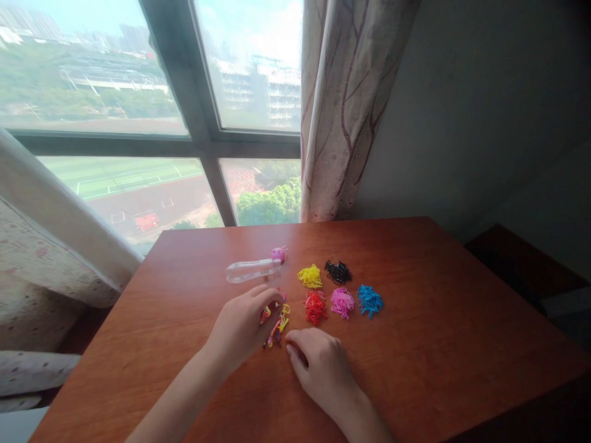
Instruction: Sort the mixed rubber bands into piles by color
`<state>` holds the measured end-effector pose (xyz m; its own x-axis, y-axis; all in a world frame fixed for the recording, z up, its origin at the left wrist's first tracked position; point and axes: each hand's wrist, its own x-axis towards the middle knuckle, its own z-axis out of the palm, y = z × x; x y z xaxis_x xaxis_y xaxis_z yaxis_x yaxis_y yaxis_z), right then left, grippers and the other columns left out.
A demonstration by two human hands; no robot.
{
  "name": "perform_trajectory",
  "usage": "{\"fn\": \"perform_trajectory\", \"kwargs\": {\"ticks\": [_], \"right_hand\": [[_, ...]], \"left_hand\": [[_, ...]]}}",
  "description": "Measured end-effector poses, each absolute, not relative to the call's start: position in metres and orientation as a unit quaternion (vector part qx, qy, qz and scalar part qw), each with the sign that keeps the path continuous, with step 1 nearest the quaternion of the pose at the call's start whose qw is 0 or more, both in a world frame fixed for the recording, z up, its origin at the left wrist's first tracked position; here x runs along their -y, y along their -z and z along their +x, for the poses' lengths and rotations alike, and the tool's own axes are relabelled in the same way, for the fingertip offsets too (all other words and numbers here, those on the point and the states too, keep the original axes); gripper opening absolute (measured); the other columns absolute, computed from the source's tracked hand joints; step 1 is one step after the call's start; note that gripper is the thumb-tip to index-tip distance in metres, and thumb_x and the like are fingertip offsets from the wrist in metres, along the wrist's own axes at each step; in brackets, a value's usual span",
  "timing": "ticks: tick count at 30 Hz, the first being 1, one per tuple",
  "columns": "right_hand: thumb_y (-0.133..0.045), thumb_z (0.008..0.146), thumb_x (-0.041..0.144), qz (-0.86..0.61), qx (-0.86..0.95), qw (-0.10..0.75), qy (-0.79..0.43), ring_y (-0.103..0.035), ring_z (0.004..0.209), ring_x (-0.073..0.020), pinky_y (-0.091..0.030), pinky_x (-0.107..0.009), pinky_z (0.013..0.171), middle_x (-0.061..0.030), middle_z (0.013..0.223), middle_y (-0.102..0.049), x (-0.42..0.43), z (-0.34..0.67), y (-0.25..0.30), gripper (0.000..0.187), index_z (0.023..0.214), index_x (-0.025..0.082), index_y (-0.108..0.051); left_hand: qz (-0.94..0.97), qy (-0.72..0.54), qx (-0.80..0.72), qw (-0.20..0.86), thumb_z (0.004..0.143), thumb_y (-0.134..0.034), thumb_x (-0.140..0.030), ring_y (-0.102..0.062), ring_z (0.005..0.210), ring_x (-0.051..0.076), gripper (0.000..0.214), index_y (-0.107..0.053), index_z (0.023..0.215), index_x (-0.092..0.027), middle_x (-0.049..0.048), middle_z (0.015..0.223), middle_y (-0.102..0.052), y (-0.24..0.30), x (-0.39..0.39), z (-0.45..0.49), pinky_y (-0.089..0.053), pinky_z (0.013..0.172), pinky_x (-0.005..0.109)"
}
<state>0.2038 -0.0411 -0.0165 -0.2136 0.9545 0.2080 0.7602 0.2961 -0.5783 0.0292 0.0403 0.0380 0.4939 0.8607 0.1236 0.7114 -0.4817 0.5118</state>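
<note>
A small pile of mixed-colour elastic bands [279, 326], yellow, red, pink and dark, lies on the wooden table between my two hands. My left hand [247, 317] is curled over the pile's left side, with red and yellow bits showing in the gap by its fingers. Its fingertips are partly hidden. Just right of the pile, my right hand [318, 357] rests low with bent fingers, thumb and forefinger close together; anything between them is too small to tell. Sorted heaps lie beyond: red bands [315, 307], pink bands [342, 303], blue bands [370, 300], yellow bands [309, 276] and black bands [338, 271].
A clear plastic bottle [252, 271] lies on its side behind my left hand, beside a pink lid-like piece [279, 253]. The wooden table [438, 344] runs up to a window [207, 141]. Curtains [346, 111] hang at the back and left.
</note>
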Motion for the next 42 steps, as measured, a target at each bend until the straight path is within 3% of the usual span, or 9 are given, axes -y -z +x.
{"fn": "perform_trajectory", "kwargs": {"ticks": [4, 13, 22, 34, 42], "right_hand": [[-0.056, 0.085, 0.010, -0.567, 0.757, 0.272, -0.179, -0.063, 0.077, -0.0162, -0.039, -0.024, 0.068, 0.0012, 0.085, -0.070, 0.040, 0.204, 0.016, 0.019, 0.094, 0.025, -0.065], [-0.056, 0.085, 0.010, -0.563, 0.758, 0.280, -0.174, -0.064, 0.076, -0.0157, -0.041, -0.023, 0.069, 0.0014, 0.085, -0.070, 0.040, 0.204, 0.017, 0.018, 0.093, 0.025, -0.065], [-0.056, 0.085, 0.010, -0.564, 0.756, 0.280, -0.181, -0.064, 0.078, -0.0164, -0.041, -0.024, 0.070, 0.0006, 0.086, -0.070, 0.039, 0.204, 0.018, 0.019, 0.094, 0.024, -0.066], [-0.055, 0.086, 0.010, -0.564, 0.753, 0.282, -0.187, -0.063, 0.079, -0.0162, -0.038, -0.025, 0.070, 0.0011, 0.088, -0.070, 0.040, 0.205, 0.021, 0.020, 0.096, 0.025, -0.065], [-0.055, 0.087, 0.011, -0.572, 0.753, 0.259, -0.196, -0.060, 0.077, -0.0154, -0.034, -0.025, 0.068, 0.0026, 0.084, -0.068, 0.040, 0.204, 0.016, 0.017, 0.091, 0.025, -0.063]], "left_hand": [[0.858, -0.183, -0.451, 0.165, 0.088, -0.050, -0.019, -0.059, 0.070, 0.013, 0.016, -0.065, 0.083, -0.020, 0.0020, 0.084, -0.067, -0.042, -0.073, 0.060, -0.041, 0.062, 0.022], [0.843, -0.147, -0.502, 0.127, 0.089, -0.050, -0.023, -0.064, 0.081, 0.019, 0.018, -0.068, 0.090, -0.021, 0.0060, 0.091, -0.070, -0.041, -0.109, 0.096, -0.044, 0.067, 0.026], [0.829, -0.081, -0.543, 0.103, 0.089, -0.049, -0.024, -0.067, 0.075, 0.022, 0.020, -0.069, 0.088, -0.019, 0.0092, 0.086, -0.071, -0.037, -0.106, 0.103, -0.044, 0.066, 0.029], [0.854, -0.103, -0.493, 0.132, 0.088, -0.051, -0.025, -0.064, 0.077, 0.018, 0.016, -0.066, 0.085, -0.021, 0.0030, 0.086, -0.071, -0.042, -0.087, 0.070, -0.039, 0.065, 0.025], [0.822, -0.099, -0.538, 0.161, 0.088, -0.050, -0.032, -0.062, 0.069, 0.016, 0.018, -0.066, 0.088, -0.023, 0.0008, 0.083, -0.071, -0.045, -0.058, 0.022, -0.035, 0.059, 0.024]]}}
